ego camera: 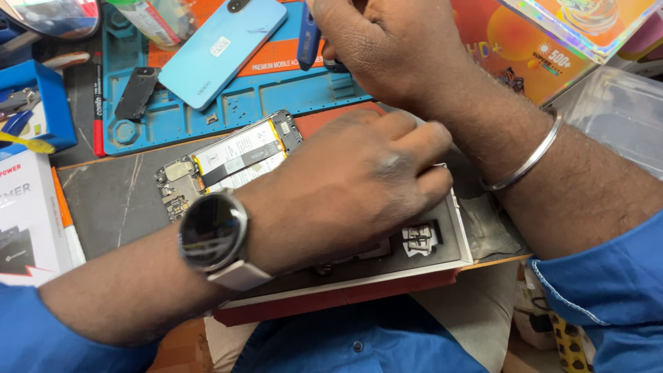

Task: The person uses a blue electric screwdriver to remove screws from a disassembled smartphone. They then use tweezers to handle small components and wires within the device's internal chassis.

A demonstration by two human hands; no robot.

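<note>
It was a phone repair bench, the sort found in a small repair shop. A blue silicone repair mat [228, 103] with moulded part trays lay on the worktop, carrying a light blue phone back cover [221, 50] and a small black component [136, 93], while an opened phone [221, 159] with its battery and circuit board bared lay just beside it. Around the edges stood brightly coloured accessory boxes [525, 48], a white carton [27, 214] and a clear plastic container [615, 110].
</note>
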